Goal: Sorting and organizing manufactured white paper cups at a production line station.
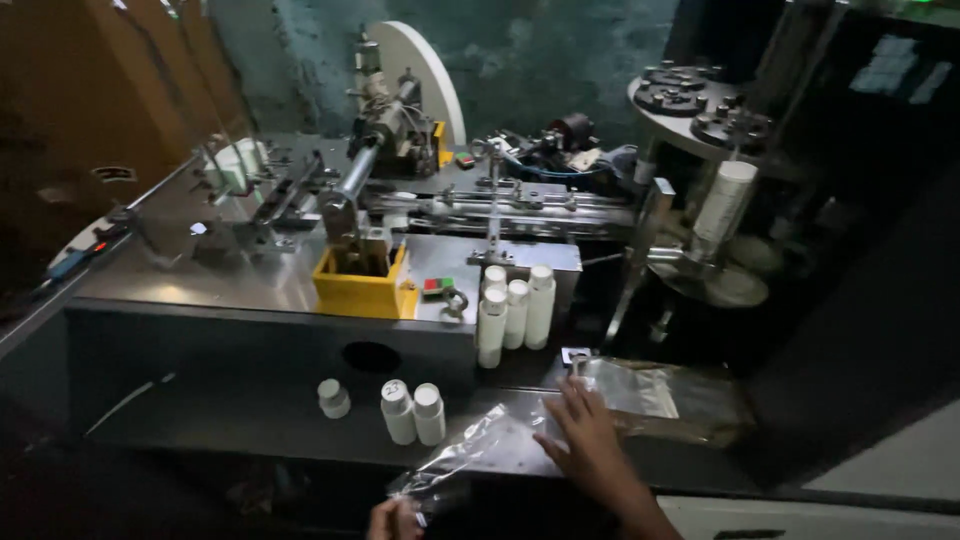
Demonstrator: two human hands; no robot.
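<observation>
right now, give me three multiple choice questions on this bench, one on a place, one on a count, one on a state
1. Where does the yellow box-shaped holder sit?
A. on the steel machine deck
B. on the lower shelf
C. in a hand

2. How many small white plastic bottles stand on the lower shelf?
A. one
B. three
C. six

3. What is the right hand doing?
A. gripping a bottle
B. resting flat on the clear plastic bag
C. hanging clear of everything

Answers:
1 A, it stands on the deck under the machine head.
2 B, one stands alone and two stand as a pair.
3 B, its fingers lie spread on the bag, while the left hand pinches the bag's near end.
</observation>
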